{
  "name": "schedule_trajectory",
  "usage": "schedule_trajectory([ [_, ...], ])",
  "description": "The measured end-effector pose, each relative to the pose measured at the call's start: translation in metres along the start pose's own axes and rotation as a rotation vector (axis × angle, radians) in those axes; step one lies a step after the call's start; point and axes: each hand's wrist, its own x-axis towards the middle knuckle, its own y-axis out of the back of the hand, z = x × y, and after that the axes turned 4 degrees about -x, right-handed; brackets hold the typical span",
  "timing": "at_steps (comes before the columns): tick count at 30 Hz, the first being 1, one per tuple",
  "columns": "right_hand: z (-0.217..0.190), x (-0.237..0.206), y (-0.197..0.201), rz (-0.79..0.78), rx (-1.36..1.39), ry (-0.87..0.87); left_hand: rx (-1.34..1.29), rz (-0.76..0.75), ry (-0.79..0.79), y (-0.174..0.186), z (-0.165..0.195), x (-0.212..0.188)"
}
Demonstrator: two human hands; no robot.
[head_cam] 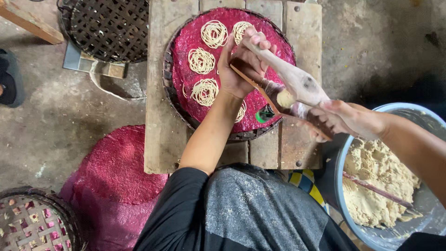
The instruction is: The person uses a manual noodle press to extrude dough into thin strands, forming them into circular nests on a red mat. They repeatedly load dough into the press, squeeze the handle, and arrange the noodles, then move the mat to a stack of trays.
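My left hand [241, 65] grips the front end of a wooden noodle press [297, 83], held over a round woven tray [174, 100] covered with a magenta cloth [186, 44]. My right hand [346, 121] clasps the press's rear handles. A lump of pale dough [285, 98] sits in the press's chamber. Several coiled nests of thin noodles [202, 60] lie on the magenta cloth, under and to the left of my left hand.
The tray rests on a low wooden plank table [160, 139]. A blue basin [341, 162] of pale dough with a stick in it stands at right. More magenta cloths [116, 176] lie on the concrete floor, and woven trays sit at top left and bottom left.
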Motion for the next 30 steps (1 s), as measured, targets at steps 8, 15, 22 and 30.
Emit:
schedule_trajectory([
  [8, -0.030, 0.012, -0.032, 0.290, -0.412, -0.124, -0.031, -0.025, -0.058, 0.038, 0.017, 0.011],
  [15, -0.053, -0.008, -0.031, 0.253, -0.439, -0.157, -0.041, 0.044, -0.095, 0.055, -0.009, 0.008],
  [22, -0.061, -0.001, -0.043, 0.326, -0.428, -0.059, 0.177, 0.040, -0.097, 0.044, 0.018, 0.025],
  [30, -0.053, -0.008, -0.024, 0.401, -0.493, -0.138, 0.105, -0.010, -0.130, 0.048, -0.014, 0.034],
])
